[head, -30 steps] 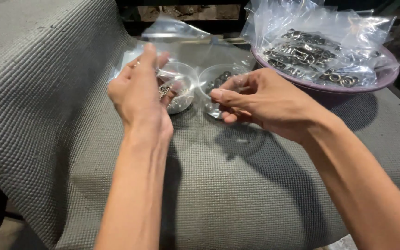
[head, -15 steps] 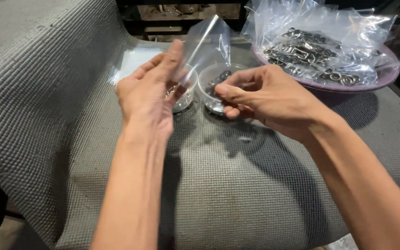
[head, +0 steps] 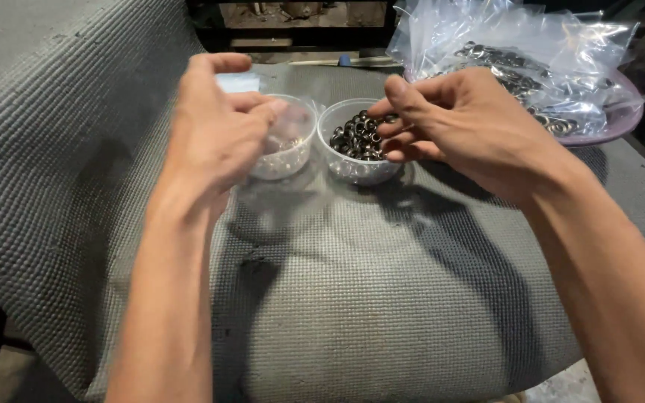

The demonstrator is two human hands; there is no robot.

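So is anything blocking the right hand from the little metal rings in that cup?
Nothing visible does. The right hand hovers right beside the open clear cup of dark metal rings, fingertips at its rim. The left hand is at the neighbouring cup.

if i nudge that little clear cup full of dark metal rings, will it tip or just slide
The clear cup looks low and wide, so it would probably slide rather than tip. The metal rings heaped inside likely make it heavy for its size. The ribbed grey mat may grip its base, so a hard nudge could jolt rings over the rim.
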